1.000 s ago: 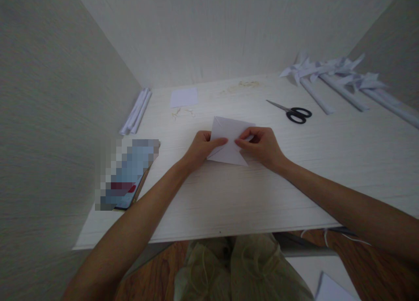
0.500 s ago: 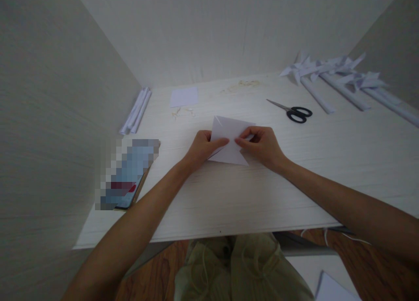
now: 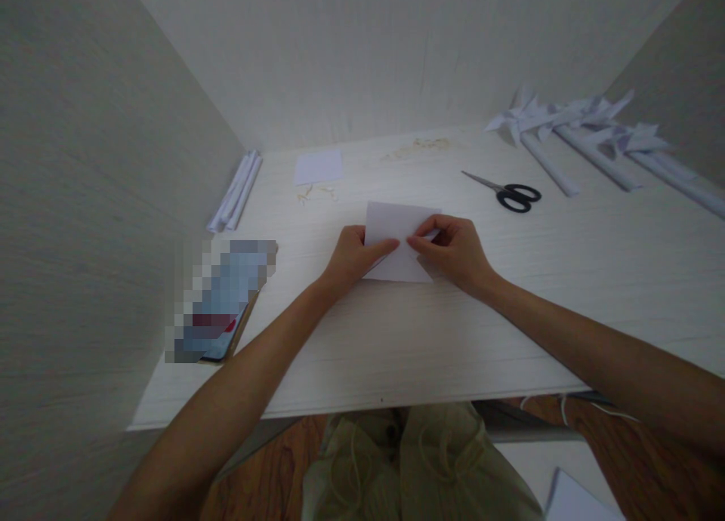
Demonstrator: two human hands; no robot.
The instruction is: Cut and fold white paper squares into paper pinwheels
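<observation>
Step in hand: folding a sheet of paper (image 3: 399,230) on the desk (image 3: 396,332); both hands seem to be pressing a fold flat near its middle.
Left hand (image 3: 351,255): thumb and fingers pinched together on the paper's left edge.
Right hand (image 3: 453,251): fingers closed on the paper's right side, thumb tip meeting the left thumb.
Where the paper is: flat on the desk, centre, just ahead of the person; scissors (image 3: 507,192) lie well apart to the right.
Which way it points: roughly four-sided, long axis left to right, near corner aimed down-right toward the person; I judge this loosely, as the hands hide its sides.
Next move calls for: probably firm, even pressure along the crease while keeping the edges aligned.
</observation>
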